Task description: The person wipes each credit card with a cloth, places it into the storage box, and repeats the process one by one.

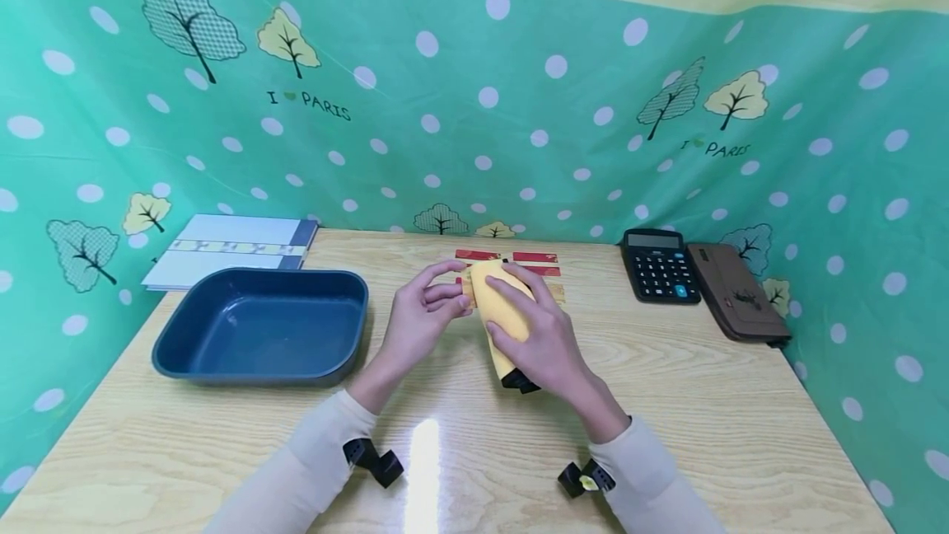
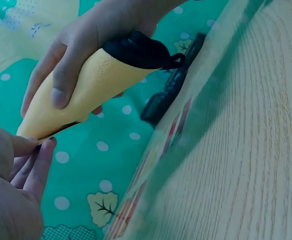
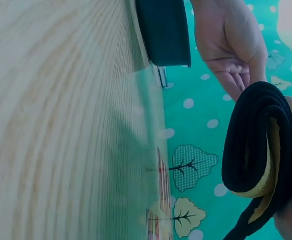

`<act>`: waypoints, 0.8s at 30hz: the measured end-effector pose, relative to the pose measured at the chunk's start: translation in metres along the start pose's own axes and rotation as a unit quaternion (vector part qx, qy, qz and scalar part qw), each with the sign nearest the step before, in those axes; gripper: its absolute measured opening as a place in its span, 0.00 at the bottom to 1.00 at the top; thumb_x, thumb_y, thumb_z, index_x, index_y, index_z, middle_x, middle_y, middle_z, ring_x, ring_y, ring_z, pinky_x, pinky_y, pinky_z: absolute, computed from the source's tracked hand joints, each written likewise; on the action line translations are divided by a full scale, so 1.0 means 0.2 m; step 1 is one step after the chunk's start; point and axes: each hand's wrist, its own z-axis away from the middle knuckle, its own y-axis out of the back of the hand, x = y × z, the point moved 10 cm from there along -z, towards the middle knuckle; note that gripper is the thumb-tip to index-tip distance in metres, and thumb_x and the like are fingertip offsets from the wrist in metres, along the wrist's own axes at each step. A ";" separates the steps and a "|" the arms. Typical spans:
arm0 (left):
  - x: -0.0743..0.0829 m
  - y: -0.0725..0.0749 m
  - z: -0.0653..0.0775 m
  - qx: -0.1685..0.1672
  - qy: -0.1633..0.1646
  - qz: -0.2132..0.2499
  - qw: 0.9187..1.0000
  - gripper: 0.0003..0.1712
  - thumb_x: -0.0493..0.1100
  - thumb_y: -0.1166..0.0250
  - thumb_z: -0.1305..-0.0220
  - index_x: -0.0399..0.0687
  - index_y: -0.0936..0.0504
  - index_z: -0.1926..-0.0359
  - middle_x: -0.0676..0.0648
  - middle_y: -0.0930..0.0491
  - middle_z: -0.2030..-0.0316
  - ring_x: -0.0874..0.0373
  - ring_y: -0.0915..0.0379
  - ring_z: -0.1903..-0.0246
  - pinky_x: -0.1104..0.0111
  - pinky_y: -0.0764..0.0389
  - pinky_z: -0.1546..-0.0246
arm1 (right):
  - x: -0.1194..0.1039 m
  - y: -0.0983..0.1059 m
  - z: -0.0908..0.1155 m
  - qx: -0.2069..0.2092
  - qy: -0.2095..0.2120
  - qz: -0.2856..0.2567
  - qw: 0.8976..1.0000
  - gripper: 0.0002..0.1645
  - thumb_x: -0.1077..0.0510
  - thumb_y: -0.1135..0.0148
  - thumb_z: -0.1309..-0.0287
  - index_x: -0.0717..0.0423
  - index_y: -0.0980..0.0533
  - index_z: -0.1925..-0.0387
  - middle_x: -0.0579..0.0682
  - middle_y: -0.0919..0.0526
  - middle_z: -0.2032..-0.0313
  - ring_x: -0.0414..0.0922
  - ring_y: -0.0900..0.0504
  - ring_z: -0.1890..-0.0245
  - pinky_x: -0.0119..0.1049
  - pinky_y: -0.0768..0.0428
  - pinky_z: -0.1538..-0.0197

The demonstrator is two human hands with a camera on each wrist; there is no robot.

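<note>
A rolled yellow cloth with black edging [image 1: 501, 311] is held above the middle of the table, tilted. My right hand [image 1: 543, 338] grips it around its side, thumb on one face and fingers over the other. At its far end, the thumb and fingertips of my left hand [image 1: 424, 308] pinch the edge, as the left wrist view shows beside the yellow roll [image 2: 80, 85]. The right wrist view looks into the spiral of the black-edged end [image 3: 253, 140]. Behind the roll lie several red and gold cards [image 1: 535, 257], partly hidden by it and the hands.
To the left stands a dark blue basin [image 1: 259, 376], with a white and blue folder [image 1: 230, 239] behind it. A black calculator [image 1: 660, 267] and a brown zip case [image 1: 737, 291] lie at the back right. A green patterned curtain [image 1: 482, 138] surrounds the table [image 1: 667, 419].
</note>
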 end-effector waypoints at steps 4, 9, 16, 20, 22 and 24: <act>0.01 0.00 0.00 -0.002 -0.004 -0.003 1.000 0.27 0.26 0.33 0.35 0.45 0.22 0.36 0.30 0.13 0.54 0.58 0.10 0.60 0.62 0.08 0.54 | -0.03 -0.01 0.00 -0.004 0.004 0.001 1.000 0.36 0.58 0.24 0.45 0.45 0.22 0.34 0.52 0.29 0.28 0.54 0.17 0.41 0.34 0.18 0.64; 0.01 -0.01 0.01 -0.003 -0.006 -0.007 1.000 0.26 0.26 0.34 0.34 0.45 0.21 0.37 0.30 0.13 0.54 0.59 0.10 0.60 0.62 0.08 0.54 | -0.04 -0.01 0.00 0.001 0.004 0.007 1.000 0.35 0.57 0.23 0.46 0.43 0.21 0.35 0.52 0.29 0.28 0.52 0.15 0.49 0.29 0.23 0.68; 0.03 0.00 0.02 -0.004 -0.012 -0.018 1.000 0.27 0.27 0.32 0.35 0.44 0.21 0.37 0.31 0.13 0.55 0.59 0.11 0.62 0.63 0.08 0.56 | -0.04 0.01 0.00 0.013 0.004 0.030 0.999 0.35 0.53 0.23 0.44 0.40 0.22 0.34 0.52 0.28 0.30 0.49 0.15 0.50 0.29 0.23 0.70; 0.05 -0.01 0.02 -0.009 -0.014 -0.029 0.999 0.27 0.28 0.32 0.35 0.45 0.22 0.37 0.30 0.13 0.56 0.60 0.11 0.64 0.65 0.08 0.56 | -0.01 0.03 0.00 0.017 -0.012 0.036 0.999 0.35 0.53 0.23 0.43 0.38 0.23 0.34 0.50 0.27 0.30 0.50 0.16 0.45 0.34 0.20 0.67; 0.06 -0.01 0.03 -0.013 -0.013 -0.033 0.999 0.26 0.28 0.32 0.35 0.45 0.22 0.37 0.30 0.13 0.56 0.60 0.12 0.64 0.65 0.08 0.56 | 0.01 0.05 -0.01 0.018 -0.019 0.036 0.999 0.35 0.53 0.23 0.43 0.38 0.23 0.34 0.49 0.27 0.30 0.51 0.16 0.43 0.37 0.17 0.63; 0.07 -0.01 0.03 -0.016 -0.015 -0.035 0.999 0.26 0.28 0.32 0.35 0.44 0.22 0.37 0.30 0.14 0.56 0.60 0.12 0.65 0.66 0.08 0.56 | 0.02 0.07 -0.01 0.021 -0.024 0.032 0.999 0.35 0.54 0.23 0.43 0.38 0.23 0.34 0.49 0.27 0.30 0.51 0.16 0.43 0.42 0.14 0.60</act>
